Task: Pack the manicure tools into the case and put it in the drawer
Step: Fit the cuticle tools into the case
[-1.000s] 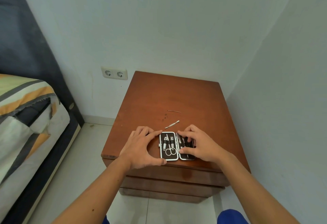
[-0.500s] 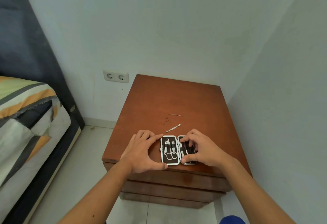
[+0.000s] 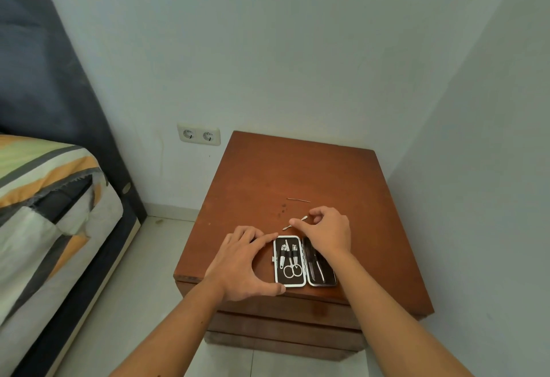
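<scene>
An open manicure case [image 3: 303, 261] lies flat near the front edge of the brown nightstand [image 3: 268, 180]. Its left half holds scissors and clippers; the right half holds slim metal tools. My left hand [image 3: 241, 263] rests against the case's left side, thumb at its front corner and fingers at its far corner. My right hand [image 3: 326, 228] is beyond the case, thumb and forefinger closing around a small silver tool [image 3: 294, 223] that lies on the wood. A thin metal pin [image 3: 298, 200] lies farther back.
The nightstand has shut drawer fronts [image 3: 285, 311] below its top. A wall runs close on the right. A bed [image 3: 44, 213] with striped bedding stands at the left, with tiled floor between. A double socket [image 3: 198, 134] is on the back wall.
My right hand has left the right half of the case and reached forward to the small silver tool. My left hand stays at the case's left side.
</scene>
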{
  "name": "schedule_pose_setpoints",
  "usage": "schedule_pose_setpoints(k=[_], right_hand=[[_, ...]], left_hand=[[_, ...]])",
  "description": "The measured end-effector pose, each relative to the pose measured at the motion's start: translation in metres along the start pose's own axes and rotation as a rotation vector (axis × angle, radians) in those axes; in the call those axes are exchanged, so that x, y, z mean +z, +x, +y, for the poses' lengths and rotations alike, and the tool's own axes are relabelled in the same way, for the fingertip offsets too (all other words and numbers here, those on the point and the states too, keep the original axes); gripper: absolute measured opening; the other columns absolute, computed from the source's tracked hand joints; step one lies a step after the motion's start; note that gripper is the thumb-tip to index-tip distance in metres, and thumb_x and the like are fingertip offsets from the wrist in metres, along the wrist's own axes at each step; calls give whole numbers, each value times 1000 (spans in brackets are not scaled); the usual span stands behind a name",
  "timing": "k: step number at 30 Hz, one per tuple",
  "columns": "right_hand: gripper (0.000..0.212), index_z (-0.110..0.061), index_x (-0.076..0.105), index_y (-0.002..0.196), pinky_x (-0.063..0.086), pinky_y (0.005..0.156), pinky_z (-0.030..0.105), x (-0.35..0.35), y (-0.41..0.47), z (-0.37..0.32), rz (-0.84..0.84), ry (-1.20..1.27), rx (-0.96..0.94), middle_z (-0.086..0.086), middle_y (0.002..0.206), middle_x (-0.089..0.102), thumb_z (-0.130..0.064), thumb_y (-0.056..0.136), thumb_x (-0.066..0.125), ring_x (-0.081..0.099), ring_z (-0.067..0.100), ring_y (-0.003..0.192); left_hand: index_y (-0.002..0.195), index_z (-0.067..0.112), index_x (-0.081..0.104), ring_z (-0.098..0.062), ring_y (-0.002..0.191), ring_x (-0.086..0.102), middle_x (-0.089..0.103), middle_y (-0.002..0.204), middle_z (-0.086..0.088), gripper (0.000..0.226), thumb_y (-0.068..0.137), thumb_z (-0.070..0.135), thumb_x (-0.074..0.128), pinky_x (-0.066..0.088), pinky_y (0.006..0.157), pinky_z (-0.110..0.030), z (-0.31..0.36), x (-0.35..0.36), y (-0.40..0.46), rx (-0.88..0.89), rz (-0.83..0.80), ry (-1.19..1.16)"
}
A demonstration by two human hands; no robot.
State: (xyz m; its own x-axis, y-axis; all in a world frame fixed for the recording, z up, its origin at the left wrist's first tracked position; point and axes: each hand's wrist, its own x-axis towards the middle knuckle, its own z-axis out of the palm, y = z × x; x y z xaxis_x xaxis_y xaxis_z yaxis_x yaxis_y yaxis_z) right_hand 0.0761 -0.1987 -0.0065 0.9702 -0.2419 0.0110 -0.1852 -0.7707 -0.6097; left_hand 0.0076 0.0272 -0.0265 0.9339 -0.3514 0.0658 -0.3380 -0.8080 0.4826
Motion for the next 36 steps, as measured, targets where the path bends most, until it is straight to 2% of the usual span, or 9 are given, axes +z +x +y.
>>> schedule_pose_setpoints(k=[4,9,13,16,21,25,29,33,36], right_hand=[[62,-33,73,109,47,95,38,6,-5,-4,47,-48,6,-14,105,67,-73,64,83,54,18,107],[43,-33,77,98,45,96,36,10,-6,-9,31,55,85,-12,102,70,-60,66,90,51,21,116],[77,-22,70,124,49,98,41,11,-8,-14,121,-92,119,-1,117,69,-67,63,87,53,26,118],[71,-20,75,119,51,96,41,12,-10,-18,150,-125,119,2,118,71,-65,66,88,54,27,115],[52,-24,77,111,51,94,39,17,-12,-17,138,7,115,-4,108,74,-53,69,91,53,22,111],[42,-32,69,113,47,88,34,15,-13,-15,110,153,62,-19,84,73,-39,77,89,51,13,109],[32,-40,66,110,53,88,39,11,-12,-8,44,313,-22,-24,78,74,-29,84,82,64,11,98],[28,-38,69,109,51,75,27,-13,-17,7,7,449,-78,-15,79,77,-20,89,79,65,3,73],[29,-36,70,112,52,78,30,-37,-19,29,-58,528,-104,-2,82,79,-17,91,79,70,20,81]], left_hand=[[157,42,37,-3,128,29,41,129,22,112,62,90,70,30,112,-31,0,0,-1,3,5,10],[158,41,37,-3,128,29,40,131,21,112,63,91,69,30,112,-31,0,0,-1,1,1,9],[158,42,36,-3,129,28,40,130,22,112,63,90,70,28,111,-28,1,-1,-1,1,1,12],[158,41,36,-3,129,28,39,130,22,113,63,91,69,29,112,-29,1,-1,-1,0,-8,16],[159,41,35,-3,129,28,40,130,22,114,62,92,69,26,111,-26,1,-1,0,1,-3,19],[159,42,34,-2,129,27,39,131,22,114,62,93,68,26,112,-26,0,-1,0,-4,-12,12],[158,43,34,-2,129,27,39,132,22,113,63,92,69,27,112,-27,1,-1,0,-2,-9,7],[159,42,33,-2,129,27,38,131,23,114,63,92,69,26,112,-27,0,0,0,0,-12,1],[159,41,34,-1,128,28,39,129,23,114,62,92,69,27,109,-26,-1,1,0,5,-8,-4]])
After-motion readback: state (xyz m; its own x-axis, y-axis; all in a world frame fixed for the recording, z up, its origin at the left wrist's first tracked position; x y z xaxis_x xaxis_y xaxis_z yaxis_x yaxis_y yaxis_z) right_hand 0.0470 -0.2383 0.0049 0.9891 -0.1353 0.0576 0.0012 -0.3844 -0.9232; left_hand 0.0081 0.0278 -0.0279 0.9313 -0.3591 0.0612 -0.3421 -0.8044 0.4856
